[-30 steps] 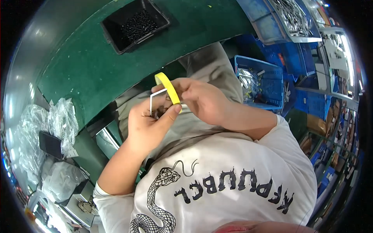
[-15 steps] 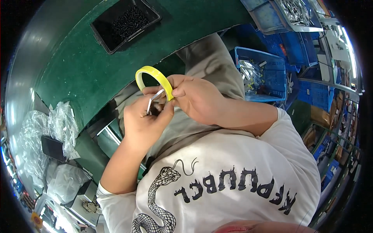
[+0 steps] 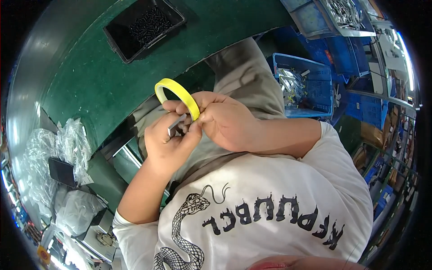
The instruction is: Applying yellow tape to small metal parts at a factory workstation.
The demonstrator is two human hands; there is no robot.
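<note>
A roll of yellow tape stands out from between my two hands over my lap. My right hand is closed on the roll, thumb and fingers pinching near its lower right edge. In my closed left hand is a small, thin grey metal piece, with one bent end showing and the rest hidden by the fingers. The left thumb tip meets the right fingers by the tape's edge. Whether a strip of tape is drawn off between them cannot be made out.
On the green table sits a black bin of small black parts. A blue crate with metal pieces stands to the right, below another blue bin of metal parts. Clear plastic bags lie at left.
The metal piece in my left hand has turned and now looks darker. The tape roll has tilted slightly, and my right hand has shifted a little lower.
</note>
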